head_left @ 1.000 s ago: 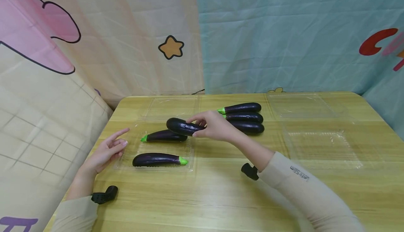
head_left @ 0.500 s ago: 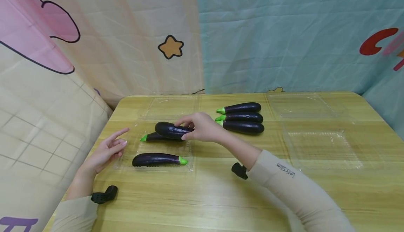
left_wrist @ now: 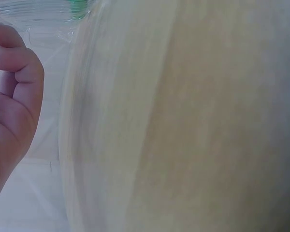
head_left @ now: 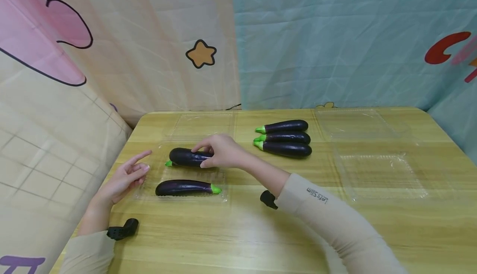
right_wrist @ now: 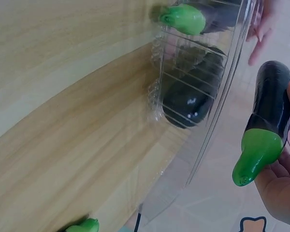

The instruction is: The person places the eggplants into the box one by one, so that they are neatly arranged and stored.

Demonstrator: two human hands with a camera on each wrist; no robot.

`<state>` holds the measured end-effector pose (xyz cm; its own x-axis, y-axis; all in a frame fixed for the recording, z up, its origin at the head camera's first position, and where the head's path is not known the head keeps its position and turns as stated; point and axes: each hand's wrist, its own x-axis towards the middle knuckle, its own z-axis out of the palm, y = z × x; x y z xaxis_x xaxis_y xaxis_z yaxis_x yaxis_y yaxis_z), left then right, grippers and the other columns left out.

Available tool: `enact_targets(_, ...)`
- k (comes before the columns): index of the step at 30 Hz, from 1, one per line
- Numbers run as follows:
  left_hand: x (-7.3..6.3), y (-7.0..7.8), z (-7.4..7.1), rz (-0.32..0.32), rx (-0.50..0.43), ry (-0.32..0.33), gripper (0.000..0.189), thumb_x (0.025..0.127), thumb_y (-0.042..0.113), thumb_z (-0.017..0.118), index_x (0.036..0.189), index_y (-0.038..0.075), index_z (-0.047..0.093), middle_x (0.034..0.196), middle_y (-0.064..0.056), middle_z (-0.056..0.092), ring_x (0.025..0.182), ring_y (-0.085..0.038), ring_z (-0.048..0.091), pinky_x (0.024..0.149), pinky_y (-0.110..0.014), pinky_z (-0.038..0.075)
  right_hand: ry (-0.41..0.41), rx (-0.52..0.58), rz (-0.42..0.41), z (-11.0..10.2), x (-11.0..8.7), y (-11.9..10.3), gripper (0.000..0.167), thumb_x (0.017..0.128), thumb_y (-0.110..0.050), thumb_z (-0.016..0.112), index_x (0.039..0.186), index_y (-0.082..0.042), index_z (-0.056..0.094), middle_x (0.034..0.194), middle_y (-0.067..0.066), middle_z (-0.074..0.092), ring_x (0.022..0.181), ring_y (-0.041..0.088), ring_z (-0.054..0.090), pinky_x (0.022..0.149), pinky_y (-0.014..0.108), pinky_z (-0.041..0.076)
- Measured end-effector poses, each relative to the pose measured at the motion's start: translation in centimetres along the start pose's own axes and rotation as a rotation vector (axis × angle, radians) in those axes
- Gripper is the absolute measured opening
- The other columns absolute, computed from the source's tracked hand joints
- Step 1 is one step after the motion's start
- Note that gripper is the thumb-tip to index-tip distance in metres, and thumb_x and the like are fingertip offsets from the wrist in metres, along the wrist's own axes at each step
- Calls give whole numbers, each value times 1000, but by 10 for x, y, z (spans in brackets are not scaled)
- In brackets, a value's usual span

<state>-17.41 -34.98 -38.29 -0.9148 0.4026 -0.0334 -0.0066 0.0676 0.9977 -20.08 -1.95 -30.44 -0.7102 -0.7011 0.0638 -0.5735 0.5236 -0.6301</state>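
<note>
Reaching across the wooden table (head_left: 261, 232) from the right, the right hand (head_left: 220, 152) holds a dark purple eggplant (head_left: 186, 157) by its stem end, fingers curled over the top and thumb underneath, so it lies level over the far part of a clear plastic tray (head_left: 223, 197). The forearm, in a beige sleeve (head_left: 328, 216), runs diagonally across the table. In the right wrist view the green cap (right_wrist: 257, 153) of the held eggplant rests against the palm. A second eggplant (head_left: 166, 163) shows only its green tip behind the held one; a third eggplant (head_left: 184, 187) lies nearer in the tray. The left hand (head_left: 124, 179) rests at the tray's left edge, fingers loosely extended, holding nothing. Three more eggplants (head_left: 285, 137) lie stacked side by side well apart to the right.
</note>
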Motion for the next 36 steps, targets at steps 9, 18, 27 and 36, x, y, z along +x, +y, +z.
enact_targets(9,2,1,1,2,-8,-3,51,99,3,42,147,6,22,78,6,56,61,-3,48,52,-19,38,-31,4,4,13,12,-3,37,81,-16,74,117,-16,66,114,2,65,102,14,60,81,25,47)
enact_targets(18,2,5,1,25,-35,-16,47,99,1,41,143,14,31,80,4,57,61,-4,49,50,-20,36,-42,22,21,24,20,-1,36,81,-16,75,116,-16,67,110,2,65,98,13,59,79,23,46)
enact_targets(27,0,2,1,16,-59,-14,48,99,1,40,144,13,30,82,4,59,61,-4,49,50,-20,35,-43,-7,37,37,25,-2,33,81,-17,75,113,-16,68,102,1,67,91,11,59,74,21,45)
enact_targets(36,0,0,0,17,-77,-23,47,99,0,40,143,14,32,83,4,60,61,-4,50,54,-19,39,-36,4,68,50,27,-1,32,81,-19,75,112,-16,69,102,0,66,92,10,58,75,20,44)
